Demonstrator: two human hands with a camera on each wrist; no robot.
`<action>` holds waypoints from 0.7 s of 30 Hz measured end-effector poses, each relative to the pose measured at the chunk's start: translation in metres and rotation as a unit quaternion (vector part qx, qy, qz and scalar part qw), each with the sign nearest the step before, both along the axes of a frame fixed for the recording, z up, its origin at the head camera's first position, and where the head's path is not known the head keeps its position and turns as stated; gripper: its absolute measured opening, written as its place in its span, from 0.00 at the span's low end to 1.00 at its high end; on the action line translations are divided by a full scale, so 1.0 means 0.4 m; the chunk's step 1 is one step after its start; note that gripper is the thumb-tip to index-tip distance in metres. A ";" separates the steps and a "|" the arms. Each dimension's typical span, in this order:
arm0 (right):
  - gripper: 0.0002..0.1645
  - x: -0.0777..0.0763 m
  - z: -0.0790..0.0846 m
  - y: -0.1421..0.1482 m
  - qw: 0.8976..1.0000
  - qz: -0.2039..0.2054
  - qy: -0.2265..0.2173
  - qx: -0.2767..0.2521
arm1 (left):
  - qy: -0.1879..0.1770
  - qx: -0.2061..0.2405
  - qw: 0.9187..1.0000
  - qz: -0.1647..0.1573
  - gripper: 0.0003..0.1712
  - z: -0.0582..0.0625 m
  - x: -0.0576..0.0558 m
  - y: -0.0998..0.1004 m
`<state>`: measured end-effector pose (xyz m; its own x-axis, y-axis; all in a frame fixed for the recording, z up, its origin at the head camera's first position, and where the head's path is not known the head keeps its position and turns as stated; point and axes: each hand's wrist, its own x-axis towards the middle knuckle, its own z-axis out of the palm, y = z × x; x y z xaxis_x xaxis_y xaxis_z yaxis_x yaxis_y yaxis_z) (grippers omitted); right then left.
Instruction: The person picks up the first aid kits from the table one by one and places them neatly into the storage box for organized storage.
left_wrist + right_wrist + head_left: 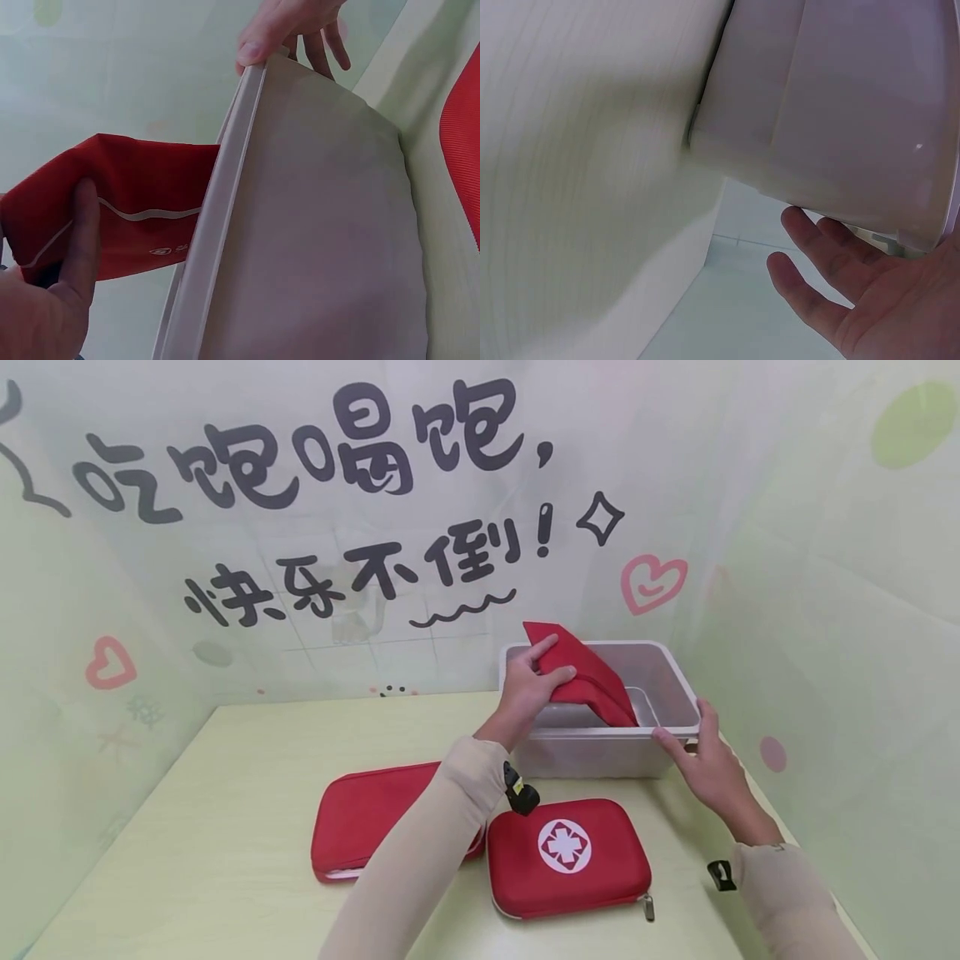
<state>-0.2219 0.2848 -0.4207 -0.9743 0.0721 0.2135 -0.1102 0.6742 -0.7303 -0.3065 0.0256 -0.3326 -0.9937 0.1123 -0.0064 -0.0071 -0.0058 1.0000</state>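
Note:
My left hand pinches a red fabric pouch between thumb and fingers, at the left end of a grey plastic bin. The pouch slants down to the right, its lower end inside the bin. In the left wrist view, the pouch shows a pale piping line and a small white logo; the bin's wall hides its far end. At the bin's front right corner, my right hand grips the rim, thumb on top. Its fingers reach along the outside in the right wrist view.
In front of the bin lies a red zipped first-aid case with a white cross emblem. Left of it is another red case, partly hidden by my left sleeve. Walls with printed lettering and hearts enclose the pale wooden table.

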 end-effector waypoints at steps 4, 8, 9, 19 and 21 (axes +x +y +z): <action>0.52 -0.002 0.000 0.000 1.000 0.004 0.003 -0.002 | 0.002 -0.010 1.000 0.001 0.35 -0.007 0.001 0.011; 0.52 -0.003 0.000 0.001 1.000 0.002 0.000 -0.003 | 0.003 -0.022 1.000 -0.008 0.35 -0.011 0.004 0.026; 0.52 -0.002 -0.001 0.001 1.000 0.001 0.000 -0.003 | 0.001 -0.020 1.000 -0.012 0.35 -0.012 0.005 0.030; 0.52 -0.003 -0.001 0.001 1.000 0.004 -0.001 -0.007 | -0.010 -0.036 0.999 -0.012 0.31 -0.025 0.008 0.066; 0.52 -0.004 -0.001 0.002 1.000 0.005 -0.003 -0.007 | -0.002 -0.056 0.998 -0.013 0.31 -0.031 0.007 0.068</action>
